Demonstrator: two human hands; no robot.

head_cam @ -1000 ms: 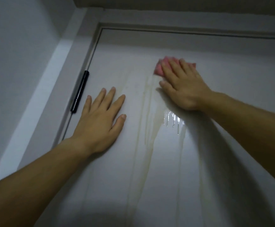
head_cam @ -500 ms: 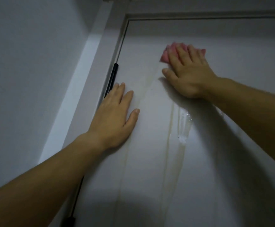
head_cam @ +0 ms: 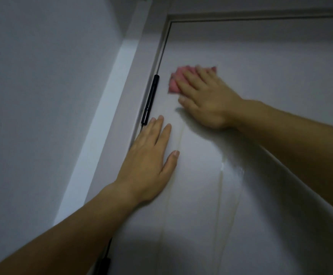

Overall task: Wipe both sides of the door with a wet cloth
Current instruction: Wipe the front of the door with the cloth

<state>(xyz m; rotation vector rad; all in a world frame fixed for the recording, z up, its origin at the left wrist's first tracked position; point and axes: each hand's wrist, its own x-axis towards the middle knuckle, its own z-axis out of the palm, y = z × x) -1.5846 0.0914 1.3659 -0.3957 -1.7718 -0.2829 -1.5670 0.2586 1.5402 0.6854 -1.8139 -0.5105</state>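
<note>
Cloth (head_cam: pixel 174 82), pink and bunched, lies pressed against the door (head_cam: pixel 270 60) under the right hand (head_cam: pixel 205 100). The fingers are laid out fairly straight over it and the palm is flat to the panel, though the hand is blurred and I can't make out more of the hold. It sits high up, below the top edge and close to the hinge edge, with the upper black hinge (head_cam: pixel 150 98) just to its left. The left hand (head_cam: pixel 151 155) is lower and nearer the person. It is spread wide and holds nothing, its palm braced on the panel right by the hinge edge and its fingertips just short of the hinge's lower end. From the cloth, most of the door's face lies to the right and downward along its tall axis, so I'd judge the next stroke has to go that way, and the right hand is the one placed to make it. Pale water streaks (head_cam: pixel 220 187) run down the panel below that hand. Left of the hinge come the white door frame (head_cam: pixel 122 80) and then the plain wall (head_cam: pixel 42 96).
</note>
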